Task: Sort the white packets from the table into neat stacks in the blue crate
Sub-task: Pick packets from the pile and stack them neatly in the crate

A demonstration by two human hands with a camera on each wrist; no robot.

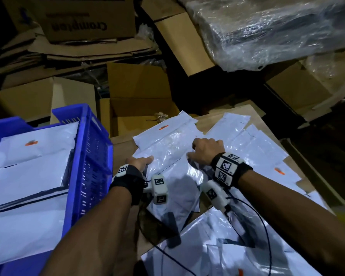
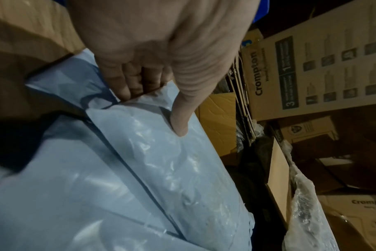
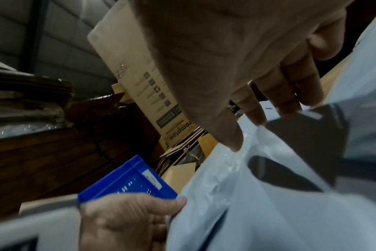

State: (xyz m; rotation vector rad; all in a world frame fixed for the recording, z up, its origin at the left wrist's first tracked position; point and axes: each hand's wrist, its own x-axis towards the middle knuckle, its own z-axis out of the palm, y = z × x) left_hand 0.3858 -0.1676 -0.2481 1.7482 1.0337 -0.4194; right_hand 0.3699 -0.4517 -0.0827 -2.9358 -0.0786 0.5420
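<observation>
A white packet (image 1: 167, 144) lies on top of the loose pile of white packets (image 1: 255, 148) on the desk (image 1: 124, 144), just right of the blue crate (image 1: 92, 156). The left hand (image 1: 139, 162) grips its near left edge, thumb (image 2: 180, 108) pressed on top and fingers (image 2: 127, 81) curled under the edge. The right hand (image 1: 205, 150) rests on the packet's right side, fingers (image 3: 290, 95) bent down onto the plastic, thumb touching it; whether it pinches the plastic I cannot tell. Inside the crate, white packets lie flat in stacks (image 1: 28, 176). Beyond the desk stand cardboard boxes (image 1: 135, 90), 1 printed "Crompton" (image 1: 84, 16), and a plastic-wrapped bundle (image 1: 267, 26)
</observation>
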